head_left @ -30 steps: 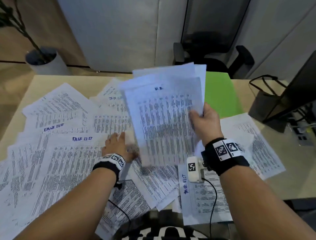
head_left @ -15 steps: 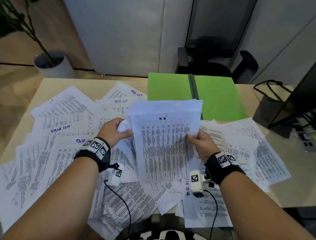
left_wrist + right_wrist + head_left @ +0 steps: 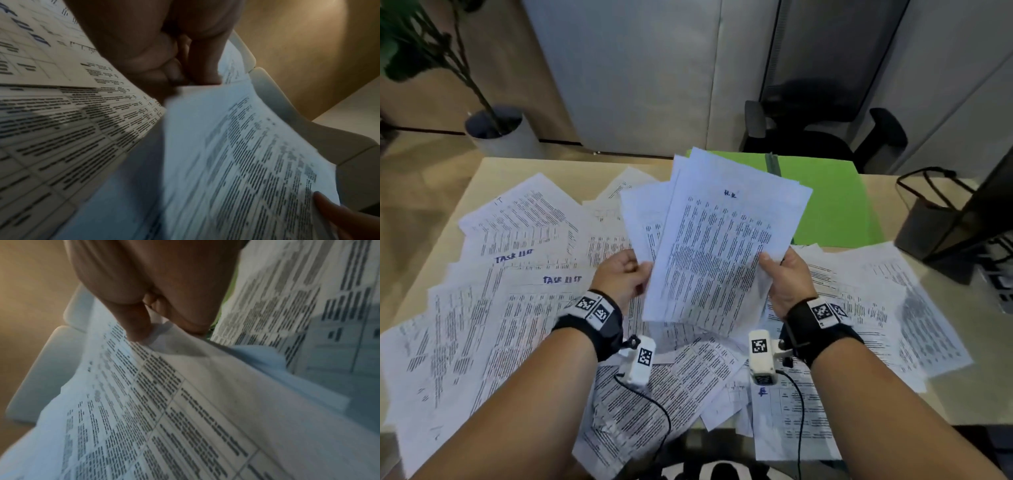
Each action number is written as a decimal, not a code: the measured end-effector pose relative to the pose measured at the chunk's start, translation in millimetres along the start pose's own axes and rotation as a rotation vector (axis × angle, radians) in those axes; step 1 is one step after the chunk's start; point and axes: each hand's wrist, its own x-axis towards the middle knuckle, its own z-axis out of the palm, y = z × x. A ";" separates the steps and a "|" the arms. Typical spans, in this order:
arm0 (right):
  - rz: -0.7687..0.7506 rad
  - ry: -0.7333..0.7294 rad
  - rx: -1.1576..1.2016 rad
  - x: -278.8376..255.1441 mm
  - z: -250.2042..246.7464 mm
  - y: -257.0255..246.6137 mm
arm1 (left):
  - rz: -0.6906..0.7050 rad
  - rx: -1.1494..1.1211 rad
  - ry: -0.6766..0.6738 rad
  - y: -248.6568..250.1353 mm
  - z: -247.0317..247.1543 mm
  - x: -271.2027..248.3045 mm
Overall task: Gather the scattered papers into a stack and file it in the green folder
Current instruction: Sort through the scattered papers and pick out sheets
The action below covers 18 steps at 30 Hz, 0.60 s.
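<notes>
A fanned sheaf of printed papers is held upright above the desk, between both hands. My left hand grips its left edge, thumb on the front. My right hand pinches the right edge. In the left wrist view the left fingers curl onto the sheaf; in the right wrist view my thumb presses the sheet. The open green folder lies flat at the desk's far side, partly hidden behind the sheaf. Many loose papers cover the desk.
A black monitor stand and cabled box sit at the right edge. A dark office chair stands beyond the desk, a potted plant at the far left. More sheets lie to the right.
A second ago only the right hand held the sheaf while the left lay on the desk papers. The left hand rose and took the left edge; the sheaf now fans and tilts rightward.
</notes>
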 end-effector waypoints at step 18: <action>-0.301 -0.156 0.046 -22.4 15.0 -45.0 | 0.308 -0.353 0.077 74.1 54.9 -22.6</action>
